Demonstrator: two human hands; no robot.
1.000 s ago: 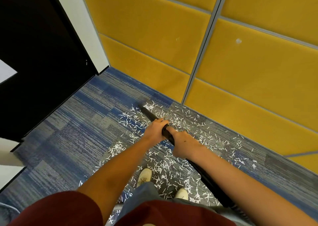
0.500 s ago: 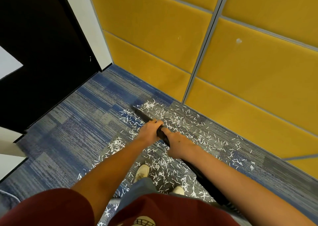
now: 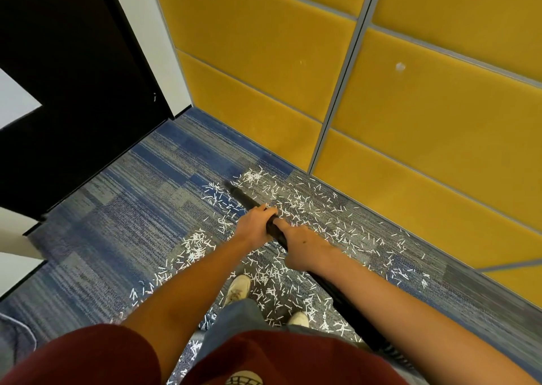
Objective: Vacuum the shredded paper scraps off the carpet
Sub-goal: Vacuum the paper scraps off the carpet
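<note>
Both hands wrapped around black vacuum tube [image 3: 246, 199]: left hand [image 3: 254, 227] ahead, right hand [image 3: 305, 246] just behind. Tube tip low among white paper scraps [image 3: 296, 205] strewn over blue-grey carpet [image 3: 132, 208]. Yellow wall panels [image 3: 425, 126] beyond, black door [image 3: 58, 91] at left. Two pale shoes [image 3: 239, 289] on carpet among scraps.

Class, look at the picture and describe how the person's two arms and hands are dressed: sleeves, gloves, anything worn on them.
Both hands, left hand and right hand, are bare, with no gloves, and no rings or watch show. The forearms are uncovered. Short dark red sleeves end above the elbows.
</note>
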